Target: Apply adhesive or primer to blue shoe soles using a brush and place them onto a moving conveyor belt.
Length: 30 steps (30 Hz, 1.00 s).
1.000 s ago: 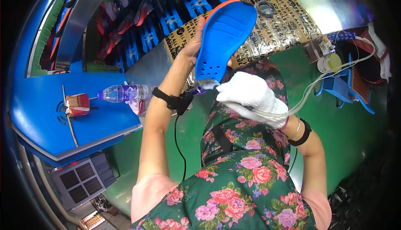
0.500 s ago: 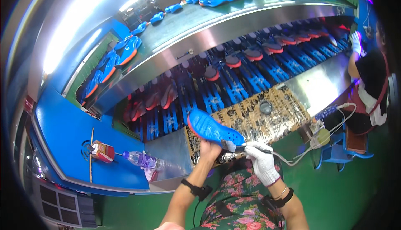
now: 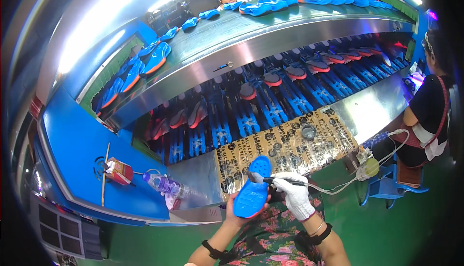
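Observation:
My bare left hand (image 3: pixel 231 209) is closed round the lower edge of a blue shoe sole (image 3: pixel 250 200) with a red rim, its perforated end tilted up and away from me. The white-gloved right hand (image 3: pixel 296 197) grips the black handle of a brush (image 3: pixel 278 181), which trails a pale cord or tube off to the right. Its flat tip lies over the middle of the sole, just below the holes; whether it presses on the surface I cannot tell. Parts of my left fingers are hidden behind the sole.
Printed brown sheeting (image 3: pixel 285 143) covers the ledge ahead, with a small round dish (image 3: pixel 308 131) on it. Behind hang red-rimmed soles (image 3: pixel 248 91) on blue racks, below a belt (image 3: pixel 212 39) carrying blue soles. A bottle (image 3: pixel 166 185) and red box (image 3: pixel 119 171) stand left; a co-worker (image 3: pixel 427 106) sits right.
The sole has come nearer to me and turned, so its perforated end now points away instead of to the right. The brush tip has shifted slightly left and nearer along with it.

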{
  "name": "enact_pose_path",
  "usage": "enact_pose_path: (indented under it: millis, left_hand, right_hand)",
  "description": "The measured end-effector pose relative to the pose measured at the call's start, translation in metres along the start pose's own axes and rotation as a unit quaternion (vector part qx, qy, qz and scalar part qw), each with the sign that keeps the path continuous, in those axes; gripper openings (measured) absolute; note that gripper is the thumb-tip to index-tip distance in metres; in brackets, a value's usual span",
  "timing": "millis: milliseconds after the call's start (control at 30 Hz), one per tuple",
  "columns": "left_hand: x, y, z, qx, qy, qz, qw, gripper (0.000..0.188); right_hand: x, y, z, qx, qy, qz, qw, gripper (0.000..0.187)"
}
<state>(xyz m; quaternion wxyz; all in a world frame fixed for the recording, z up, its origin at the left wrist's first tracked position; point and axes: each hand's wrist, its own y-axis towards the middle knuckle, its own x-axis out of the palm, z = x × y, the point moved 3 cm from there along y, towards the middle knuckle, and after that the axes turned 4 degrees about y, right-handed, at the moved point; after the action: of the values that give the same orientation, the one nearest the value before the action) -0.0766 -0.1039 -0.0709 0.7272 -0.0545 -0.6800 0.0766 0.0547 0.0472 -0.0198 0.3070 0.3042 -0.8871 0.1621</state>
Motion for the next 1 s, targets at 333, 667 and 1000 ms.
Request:
enact_pose_path:
  millis: [333, 667, 1000]
  left_hand:
    - [0.052, 0.032, -0.039, 0.004, 0.095, -0.047, 0.994, 0.100]
    - [0.076, 0.057, -0.037, 0.031, 0.024, -0.165, 0.985, 0.078]
    - [0.040, 0.053, -0.046, 0.083, 0.090, -0.094, 0.988, 0.073]
  right_hand:
    - [0.040, -0.025, -0.079, -0.180, -0.229, -0.046, 0.956, 0.022]
    - [0.063, -0.015, -0.111, -0.355, -0.299, -0.078, 0.882, 0.018]
    - [0.068, -0.020, -0.109, -0.481, -0.446, -0.129, 0.744, 0.030]
